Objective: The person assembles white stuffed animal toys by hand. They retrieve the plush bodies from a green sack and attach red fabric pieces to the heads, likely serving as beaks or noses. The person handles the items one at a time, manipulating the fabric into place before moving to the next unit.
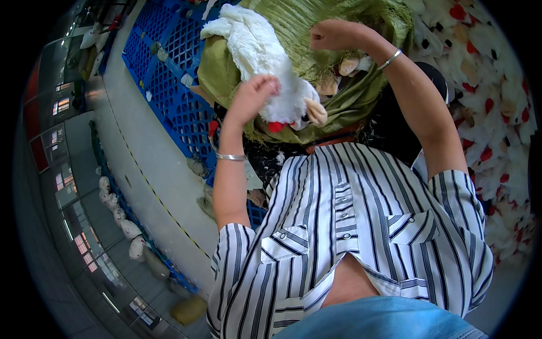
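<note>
A white plush toy (262, 48) with a red patch, a dark spot and beige parts at its near end lies over a green woven sack (339, 113). My left hand (254, 97) is closed at the toy's left edge, its curled fingertips against the white fur. To the right and farther off, my right hand (330, 35) is raised above the sack in a closed fist, apart from the toy. Whatever it may hold is too small or hidden to make out. Beige and white plush pieces (348, 66) show in the sack's opening under my right forearm.
Blue plastic pallets (164, 68) lie to the left, with scraps on them. A big heap of white plush pieces with red parts (491, 130) fills the right side. Beyond a pale floor with a striped line (152, 186), several white bundles (130, 229) stand along the far left.
</note>
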Tool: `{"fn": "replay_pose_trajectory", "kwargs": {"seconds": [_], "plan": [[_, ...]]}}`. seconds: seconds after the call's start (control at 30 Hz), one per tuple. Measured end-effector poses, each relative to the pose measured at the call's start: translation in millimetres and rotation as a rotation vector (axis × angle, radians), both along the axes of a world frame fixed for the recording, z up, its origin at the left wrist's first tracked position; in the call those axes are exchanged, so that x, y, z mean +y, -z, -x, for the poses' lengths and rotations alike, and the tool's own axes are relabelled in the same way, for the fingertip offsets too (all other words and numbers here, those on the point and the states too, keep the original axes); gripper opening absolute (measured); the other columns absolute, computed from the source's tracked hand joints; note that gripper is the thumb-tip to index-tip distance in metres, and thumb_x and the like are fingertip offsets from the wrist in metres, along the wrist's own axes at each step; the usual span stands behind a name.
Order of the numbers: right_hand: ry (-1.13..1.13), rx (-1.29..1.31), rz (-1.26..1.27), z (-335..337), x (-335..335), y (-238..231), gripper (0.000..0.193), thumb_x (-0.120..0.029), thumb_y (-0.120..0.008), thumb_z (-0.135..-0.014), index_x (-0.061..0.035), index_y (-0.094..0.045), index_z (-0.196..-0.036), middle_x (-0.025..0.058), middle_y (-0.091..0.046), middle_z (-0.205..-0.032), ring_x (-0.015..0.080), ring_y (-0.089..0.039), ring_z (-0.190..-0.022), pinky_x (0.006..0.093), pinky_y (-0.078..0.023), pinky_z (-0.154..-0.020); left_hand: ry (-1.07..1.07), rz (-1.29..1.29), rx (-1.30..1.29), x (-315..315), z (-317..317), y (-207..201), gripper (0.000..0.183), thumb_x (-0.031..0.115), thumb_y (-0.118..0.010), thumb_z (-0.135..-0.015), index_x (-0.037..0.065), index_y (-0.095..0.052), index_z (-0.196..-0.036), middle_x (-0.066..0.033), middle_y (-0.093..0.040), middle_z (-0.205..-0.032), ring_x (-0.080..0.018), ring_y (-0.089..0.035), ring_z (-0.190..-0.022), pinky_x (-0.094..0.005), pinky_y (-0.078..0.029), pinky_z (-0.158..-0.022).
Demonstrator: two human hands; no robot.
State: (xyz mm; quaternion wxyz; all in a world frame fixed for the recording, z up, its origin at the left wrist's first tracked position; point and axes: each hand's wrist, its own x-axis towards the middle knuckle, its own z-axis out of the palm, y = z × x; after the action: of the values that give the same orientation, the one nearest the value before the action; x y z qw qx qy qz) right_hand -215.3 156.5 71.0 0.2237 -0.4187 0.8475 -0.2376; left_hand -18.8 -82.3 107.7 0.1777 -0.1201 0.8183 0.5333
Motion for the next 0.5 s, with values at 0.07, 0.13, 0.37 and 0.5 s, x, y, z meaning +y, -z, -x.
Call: {"fn": "replay_pose_trajectory", "kwargs": {"seconds": [0.07, 0.13, 0.37, 0.5], "plan": [[-0.007, -0.042, -0.074, -2.1, -2.2, -3.6, 0.031, -0.031, -0.063, -0.092, -0.0004, -0.063, -0.088, 0.0135, -0.063, -0.073, 0.0239, -0.055, -0.064, 0.0390, -0.045, -0.063, 0.155, 0.006, -0.073, 9.8, -24.8, 14.1, 0.029, 0.019, -0.060, -0.096, -0.001, -0.064, -0.117, -0.0061, -0.069, -0.105, -0.0119, -0.064, -0.093, -0.0270, -0.051, -0.083], [-0.010, -0.071, -0.063, -6.1, -6.5, 3.4, 0.032, -0.033, -0.063, -0.092, -0.0008, -0.064, -0.087, 0.0127, -0.063, -0.071, 0.0226, -0.055, -0.062, 0.0389, -0.045, -0.062, 0.211, 0.049, -0.127, 14.3, -39.9, 30.5, 0.038, 0.019, -0.063, -0.095, -0.002, -0.058, -0.126, -0.0091, -0.067, -0.111, -0.0155, -0.064, -0.098, -0.0293, -0.051, -0.088], [-0.384, -0.274, -0.388, -61.8, -38.9, 44.9, 0.049, -0.047, -0.069, -0.084, 0.0018, -0.066, -0.079, 0.0122, -0.064, -0.064, 0.0223, -0.055, -0.056, 0.0400, -0.045, -0.056, 0.072, 0.324, 0.092, 12.1, -46.9, 54.9, 0.062, 0.023, -0.069, -0.087, -0.006, -0.045, -0.137, -0.0204, -0.061, -0.123, -0.0276, -0.061, -0.110, -0.0354, -0.047, -0.097], [-0.394, -0.262, -0.252, -90.8, -40.9, 94.0, 0.039, -0.038, -0.065, -0.084, -0.0005, -0.069, -0.074, 0.0108, -0.063, -0.067, 0.0215, -0.055, -0.056, 0.0373, -0.045, -0.051, 0.126, 0.439, 0.178, 13.0, -43.6, 53.1, 0.054, 0.020, -0.070, -0.085, -0.005, -0.051, -0.129, -0.0240, -0.060, -0.125, -0.0324, -0.063, -0.107, -0.0372, -0.050, -0.092]]}}
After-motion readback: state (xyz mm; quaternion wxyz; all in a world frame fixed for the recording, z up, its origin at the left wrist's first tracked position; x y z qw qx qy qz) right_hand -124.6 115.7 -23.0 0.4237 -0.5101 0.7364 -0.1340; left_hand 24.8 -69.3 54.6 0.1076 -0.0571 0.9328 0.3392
